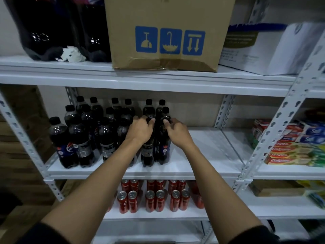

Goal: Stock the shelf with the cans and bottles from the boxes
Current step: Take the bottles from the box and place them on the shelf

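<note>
Several dark cola bottles (82,138) with black caps stand on the white middle shelf (202,155), filling its left half. My left hand (140,129) grips the top of one front bottle (147,152). Right beside it, my right hand (175,132) grips the neck of a second bottle (162,148). Both bottles stand upright on the shelf, touching each other. On the shelf below, red cans (154,199) stand in paired rows.
A cardboard box (167,32) sits on the top shelf between large dark bottles (61,27) and a white pack (272,50). Toothpaste cartons (290,152) fill the neighbouring shelf bay at right. The middle shelf's right half is bare.
</note>
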